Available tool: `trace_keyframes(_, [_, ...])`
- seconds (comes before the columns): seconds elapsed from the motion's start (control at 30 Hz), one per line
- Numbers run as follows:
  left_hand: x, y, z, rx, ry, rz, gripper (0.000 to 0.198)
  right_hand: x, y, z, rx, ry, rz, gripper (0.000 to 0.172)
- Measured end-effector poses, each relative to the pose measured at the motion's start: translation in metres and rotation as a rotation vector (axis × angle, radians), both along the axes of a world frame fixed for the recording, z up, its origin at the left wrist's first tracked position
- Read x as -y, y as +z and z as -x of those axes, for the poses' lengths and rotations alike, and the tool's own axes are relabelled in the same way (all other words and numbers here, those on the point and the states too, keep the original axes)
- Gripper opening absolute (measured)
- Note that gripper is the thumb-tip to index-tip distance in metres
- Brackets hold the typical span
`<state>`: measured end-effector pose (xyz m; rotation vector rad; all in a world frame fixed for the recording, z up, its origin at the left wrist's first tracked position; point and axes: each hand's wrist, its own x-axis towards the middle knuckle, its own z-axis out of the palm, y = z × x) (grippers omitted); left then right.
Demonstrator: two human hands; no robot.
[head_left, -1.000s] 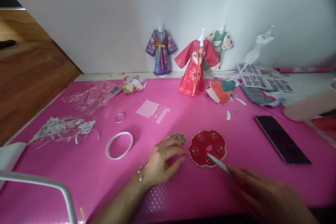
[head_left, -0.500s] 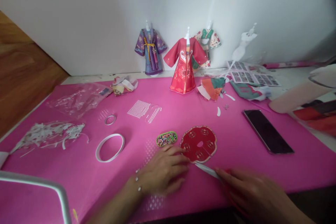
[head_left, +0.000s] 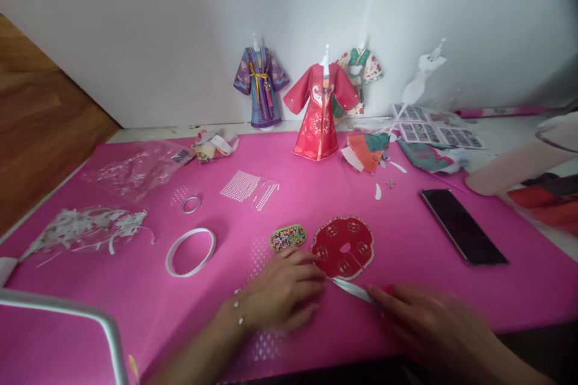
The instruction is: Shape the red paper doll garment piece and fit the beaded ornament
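Observation:
A round, scalloped red piece point(head_left: 336, 246) with flower patterns and a beaded-looking border lies flat on the pink mat. My left hand point(head_left: 282, 289) rests palm down at its lower left, fingers spread and a little bent, fingertips at the piece's edge. My right hand point(head_left: 433, 325) is closed around what look like scissors point(head_left: 352, 289), with pale blades and some red at the handle. The tip touches or lies just beside the red piece's lower edge; I cannot tell which. Just above my left fingers sits a small green-rimmed tray point(head_left: 289, 236) of multicoloured beads.
A white ring point(head_left: 191, 252) and a smaller roll lie left, near a bag of white paper strips point(head_left: 90, 225). Sheets of pearl dots point(head_left: 241, 185) are behind. Doll robes point(head_left: 318, 114) stand along the wall. A phone point(head_left: 460, 225) lies right; a grey bar point(head_left: 58, 304) crosses lower left.
The view has shifted very slightly. The scissors' tip has moved a little to the left along the lower edge of the red piece. My left hand stays in place.

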<state>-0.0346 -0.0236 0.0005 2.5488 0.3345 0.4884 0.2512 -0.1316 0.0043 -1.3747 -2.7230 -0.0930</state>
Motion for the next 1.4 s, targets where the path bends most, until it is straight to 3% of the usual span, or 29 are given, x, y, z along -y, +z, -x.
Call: trace_keyframes(1.4, [-0.0024,-0.0048,0.0016,-0.008,0.004,-0.046,0.025,-0.0051,-0.0005,0.0019,-0.014,0.023,-0.017,0.036])
